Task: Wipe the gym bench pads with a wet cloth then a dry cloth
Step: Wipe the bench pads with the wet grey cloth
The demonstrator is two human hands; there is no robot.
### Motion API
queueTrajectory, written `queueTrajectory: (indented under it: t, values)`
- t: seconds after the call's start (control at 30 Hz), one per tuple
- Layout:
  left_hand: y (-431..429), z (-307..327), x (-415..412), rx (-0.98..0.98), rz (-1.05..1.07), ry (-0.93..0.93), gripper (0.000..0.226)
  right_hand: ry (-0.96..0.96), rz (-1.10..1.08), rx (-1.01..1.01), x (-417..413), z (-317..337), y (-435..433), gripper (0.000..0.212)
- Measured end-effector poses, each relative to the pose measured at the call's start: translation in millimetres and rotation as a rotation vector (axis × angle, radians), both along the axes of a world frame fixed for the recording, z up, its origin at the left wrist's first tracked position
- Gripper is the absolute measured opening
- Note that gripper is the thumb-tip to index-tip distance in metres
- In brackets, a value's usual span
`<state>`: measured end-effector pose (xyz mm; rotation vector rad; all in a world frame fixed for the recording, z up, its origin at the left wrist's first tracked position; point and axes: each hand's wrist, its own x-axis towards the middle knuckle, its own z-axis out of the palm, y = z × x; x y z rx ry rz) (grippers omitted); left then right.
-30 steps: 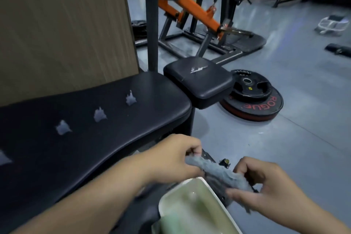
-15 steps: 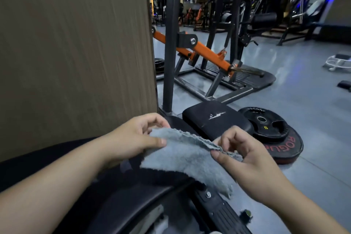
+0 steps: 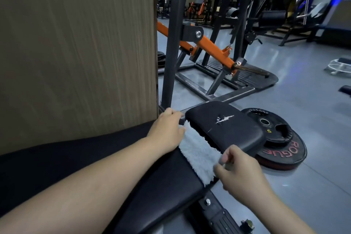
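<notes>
Head view: the cloth [image 3: 199, 155] lies stretched between the hands, across the end of the long pad [image 3: 161, 186] and against the small pad [image 3: 233, 131]. The left hand [image 3: 167, 131] grips its far end with curled fingers. The right hand [image 3: 241, 173] pinches its near end. The right hand hides the cloth's near corner.

Wood-grain panel [image 3: 76, 53] fills left. Black post [image 3: 173, 43] just beside its right edge. Orange lever [image 3: 209, 47] behind post. Two stacked plates [image 3: 275, 138] flat on grey floor [image 3: 284, 100]; lower one reads ROGUE. White stand [image 3: 340, 65] at far right.
</notes>
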<state>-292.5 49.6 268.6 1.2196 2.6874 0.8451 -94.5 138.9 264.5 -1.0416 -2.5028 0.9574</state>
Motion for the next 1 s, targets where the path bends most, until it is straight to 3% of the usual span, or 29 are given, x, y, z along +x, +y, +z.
queueTrajectory:
  t: [0.07,0.13,0.23,0.3,0.37,0.57,0.7,0.83,0.93,1.0]
  values:
    - [-12.4,-0.4,8.1,-0.073,-0.006,0.079,0.038,-0.164,0.066,0.413,-2.2,2.4,1.0,0.018]
    - [-26.3,-0.5,15.0,-0.178,0.008,0.124,0.037,0.006,0.137,0.636,-14.5,6.9,7.6,0.010]
    - [-43.8,-2.4,20.3,-0.353,0.034,0.126,0.047,0.187,0.488,0.569,-50.0,1.8,21.2,0.022]
    - [-52.0,-3.6,21.1,-0.439,0.031,0.094,0.057,0.066,0.688,0.441,-74.6,-11.0,21.5,0.041]
    - [-57.2,-4.3,20.6,-0.486,0.031,0.068,0.065,-0.078,0.745,0.369,-88.2,-25.3,16.4,0.055]
    - [-60.8,-1.4,17.0,-0.475,0.040,0.091,0.061,-0.084,0.669,0.396,-83.3,-33.4,18.3,0.052]
    - [-58.3,-3.2,22.4,-0.458,0.008,0.109,0.058,0.056,0.586,0.364,-66.3,-39.3,16.6,0.040]
    - [-47.9,-3.2,28.2,-0.433,-0.025,0.131,0.058,0.301,0.336,0.376,-50.1,-44.0,14.2,0.026]
    - [-38.0,-5.1,30.8,-0.422,-0.033,0.141,0.059,0.335,0.089,0.232,-47.7,-27.2,32.4,0.029]
    - [-31.3,-4.8,31.0,-0.424,-0.033,0.129,0.064,0.395,-0.004,0.264,-49.9,-5.2,53.4,0.029]
